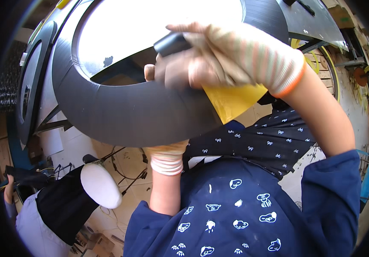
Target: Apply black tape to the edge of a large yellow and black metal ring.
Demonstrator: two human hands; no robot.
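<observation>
Sanding, by the look of it: in the head view a large dark grey ring-shaped rim (137, 115) was held up close in front of the camera. The right hand (231, 55), gloved, was closed around a dark cylindrical handle (171, 43), with a folded yellow abrasive sheet (231, 100) pinned beneath the palm against the rim's outer band. The left hand (167, 156), also gloved, was reaching up behind the rim's lower edge; its fingers were hidden, so its grip could not be told. Judged advice: the sheet was best kept flat on the band, pressure even, the rim braced from below. A co-worker in a white cap (100, 184) was seen low left, well apart.
</observation>
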